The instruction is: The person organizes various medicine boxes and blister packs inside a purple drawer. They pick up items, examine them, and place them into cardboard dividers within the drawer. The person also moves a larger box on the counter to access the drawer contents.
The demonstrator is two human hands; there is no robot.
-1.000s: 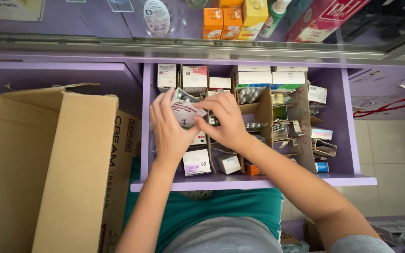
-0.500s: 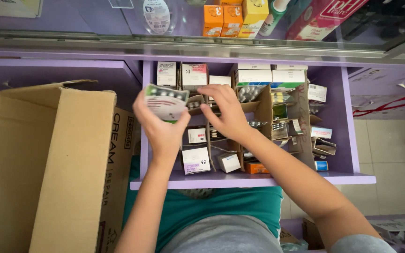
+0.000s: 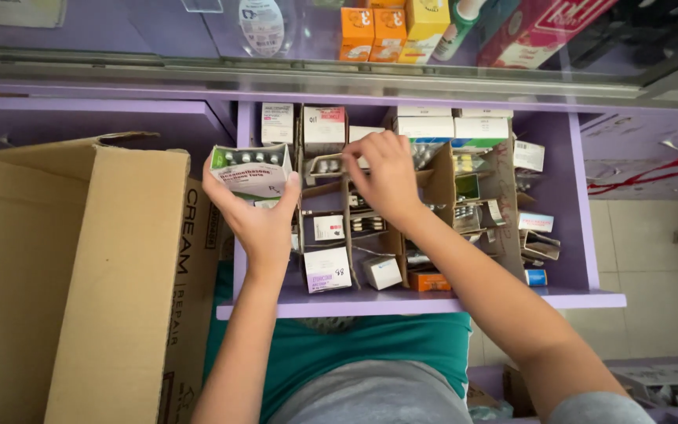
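My left hand (image 3: 256, 216) holds an open white medicine box (image 3: 249, 169), fingers wrapped around it, above the purple drawer (image 3: 402, 302). My right hand (image 3: 386, 177) pinches a blister strip (image 3: 326, 166) among the cardboard dividers (image 3: 441, 184).

left hand (image 3: 256, 212) raised, fingers gripping; right hand (image 3: 382, 177) reaching forward, pinching.
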